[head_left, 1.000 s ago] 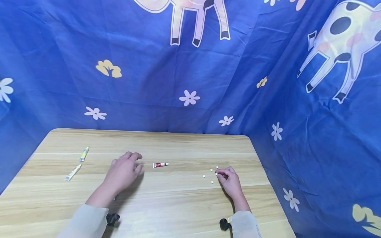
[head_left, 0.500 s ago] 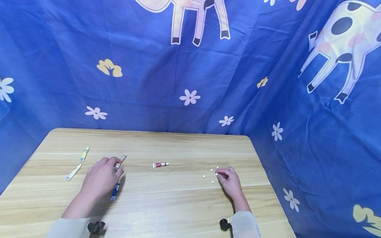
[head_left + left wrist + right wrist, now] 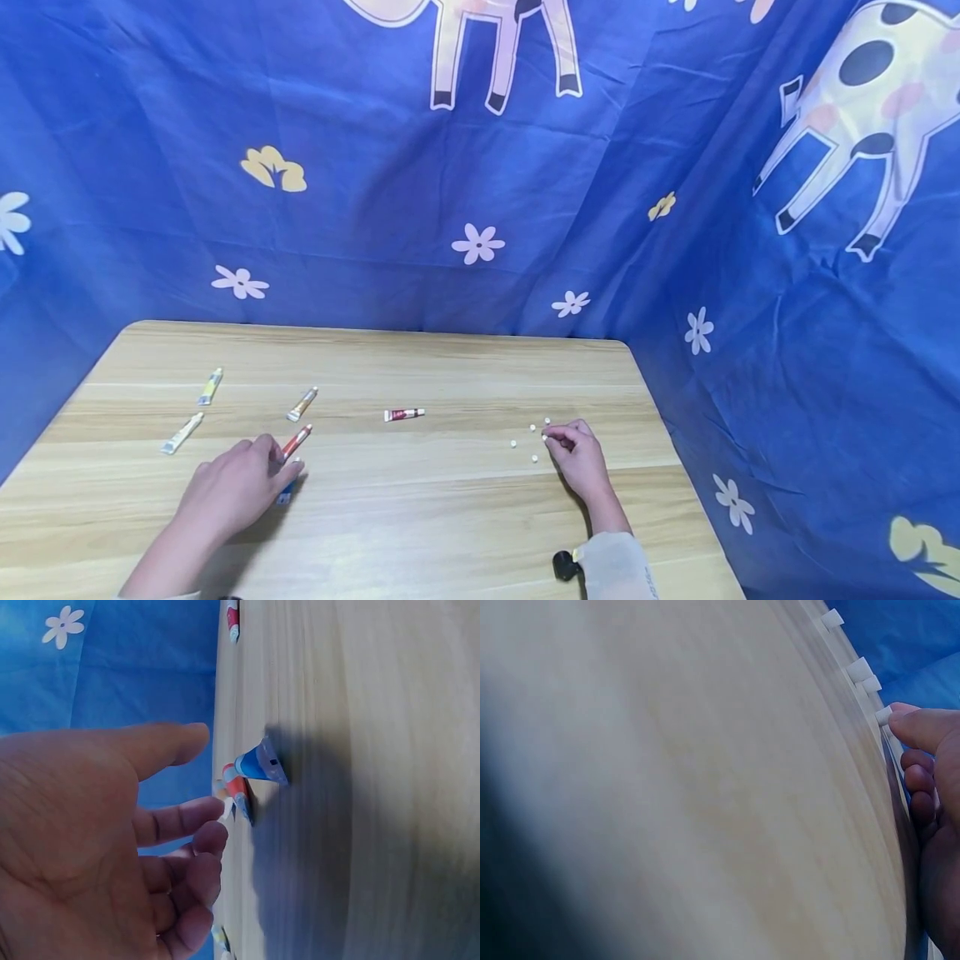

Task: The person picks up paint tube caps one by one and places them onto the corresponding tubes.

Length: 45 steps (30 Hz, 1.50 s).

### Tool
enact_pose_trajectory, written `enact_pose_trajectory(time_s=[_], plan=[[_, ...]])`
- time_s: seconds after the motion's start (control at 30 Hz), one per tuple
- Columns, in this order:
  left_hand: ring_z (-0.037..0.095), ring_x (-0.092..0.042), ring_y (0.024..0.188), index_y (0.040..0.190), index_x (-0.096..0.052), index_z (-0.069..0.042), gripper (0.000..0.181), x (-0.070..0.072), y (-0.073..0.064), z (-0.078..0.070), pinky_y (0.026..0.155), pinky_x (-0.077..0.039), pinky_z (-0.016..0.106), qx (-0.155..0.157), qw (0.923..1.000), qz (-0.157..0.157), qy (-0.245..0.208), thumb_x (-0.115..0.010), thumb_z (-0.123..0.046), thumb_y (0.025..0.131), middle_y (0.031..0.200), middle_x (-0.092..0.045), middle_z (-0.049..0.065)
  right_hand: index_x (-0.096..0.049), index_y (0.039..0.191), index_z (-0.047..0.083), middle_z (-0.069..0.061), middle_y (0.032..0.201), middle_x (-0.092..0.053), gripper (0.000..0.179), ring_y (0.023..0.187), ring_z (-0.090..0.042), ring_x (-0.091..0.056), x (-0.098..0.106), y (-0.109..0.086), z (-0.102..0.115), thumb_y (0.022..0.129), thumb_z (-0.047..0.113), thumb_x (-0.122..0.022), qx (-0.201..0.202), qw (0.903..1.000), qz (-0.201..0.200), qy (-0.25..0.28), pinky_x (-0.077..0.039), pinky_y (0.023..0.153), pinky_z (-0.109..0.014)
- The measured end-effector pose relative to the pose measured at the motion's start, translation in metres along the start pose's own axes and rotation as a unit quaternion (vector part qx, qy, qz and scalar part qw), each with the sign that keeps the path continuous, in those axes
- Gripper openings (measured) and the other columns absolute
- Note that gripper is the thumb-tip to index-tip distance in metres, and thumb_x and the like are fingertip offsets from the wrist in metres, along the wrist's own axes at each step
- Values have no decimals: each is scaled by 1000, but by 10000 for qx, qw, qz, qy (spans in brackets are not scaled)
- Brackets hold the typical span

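Observation:
My left hand (image 3: 232, 483) hovers low over the left part of the table, thumb and fingers spread apart with nothing held. Just beyond its fingertips lies a red-orange paint tube (image 3: 297, 442). A blue paint tube (image 3: 285, 493) is partly covered by the thumb; the left wrist view shows the crimped end of this blue tube (image 3: 264, 763). On the right, my right hand (image 3: 581, 462) rests on the table, its thumb and index finger pinching a small white cap (image 3: 883, 715). Several similar white caps (image 3: 533, 428) are scattered beside those fingertips.
A brown-orange tube (image 3: 302, 405) lies behind the left hand. Farther left are a yellow tube (image 3: 211, 387) and a cream tube (image 3: 182, 434). A dark red tube (image 3: 404, 414) lies mid-table. Blue printed cloth (image 3: 375, 208) hangs around the wooden table (image 3: 450, 533).
My left hand has drawn back toward the lower left, uncovering the brown-orange and red-orange tubes and part of the blue one. The right hand stays put.

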<state>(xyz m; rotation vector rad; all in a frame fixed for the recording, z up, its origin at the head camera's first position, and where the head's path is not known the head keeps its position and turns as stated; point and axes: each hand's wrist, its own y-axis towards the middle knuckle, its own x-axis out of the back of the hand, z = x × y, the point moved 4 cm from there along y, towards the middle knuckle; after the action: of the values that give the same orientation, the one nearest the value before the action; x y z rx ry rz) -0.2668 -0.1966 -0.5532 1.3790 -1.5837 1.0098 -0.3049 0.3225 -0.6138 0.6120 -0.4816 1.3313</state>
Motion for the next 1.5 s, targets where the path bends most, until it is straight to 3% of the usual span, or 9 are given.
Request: enact_pose_trajectory(time_s=[0.2,0.43,0.67,1.1,1.33,1.5], plan=[[23,-60,77,96,-62,-14,36,-2,-5,-1,67,-46,51,-11,9997,229,-23,-70,-48,102,84,-59,3,-84,103,15,-2,98,-65,16,85,-2,-59,-1,1,-1,93,3,-82,203,9997,-95,-106,-54,80,-18],[24,-58,75,91,-59,-16,35,-6,-7,-5,64,-45,49,0,9999,116,-70,-71,-47,102,85,-57,4,-84,102,15,-3,97,-65,17,84,-2,-57,-2,1,-1,93,0,-81,299,9993,-147,-143,-51,78,-17],[24,-55,74,94,-60,-14,37,-8,-8,-5,63,-46,49,12,9999,84,-119,-71,-48,101,85,-57,6,-83,104,12,-3,98,-66,17,84,-2,-56,0,1,3,93,0,-80,478,9984,-180,-262,-52,77,-19],[24,-56,77,95,-61,-16,30,-14,-11,-2,72,-49,57,83,9994,274,-181,-74,-42,100,87,-57,5,-84,104,19,-3,104,-65,18,91,-4,-60,-1,-1,3,93,5,-83,63,9994,274,194,-53,84,-19],[24,-54,74,94,-61,-15,27,-16,-11,-1,66,-46,50,112,9994,270,-168,-76,-37,98,85,-55,5,-84,108,15,-8,106,-63,20,95,-10,-60,1,-2,0,93,1,-82,32,9963,595,612,-52,85,-19],[25,-54,74,93,-61,-15,27,-18,-10,1,65,-47,52,117,9994,273,-156,-76,-37,98,84,-54,5,-85,108,15,-8,106,-63,20,98,-13,-60,2,-1,1,92,3,-83,8,9949,742,679,-50,88,-21]])
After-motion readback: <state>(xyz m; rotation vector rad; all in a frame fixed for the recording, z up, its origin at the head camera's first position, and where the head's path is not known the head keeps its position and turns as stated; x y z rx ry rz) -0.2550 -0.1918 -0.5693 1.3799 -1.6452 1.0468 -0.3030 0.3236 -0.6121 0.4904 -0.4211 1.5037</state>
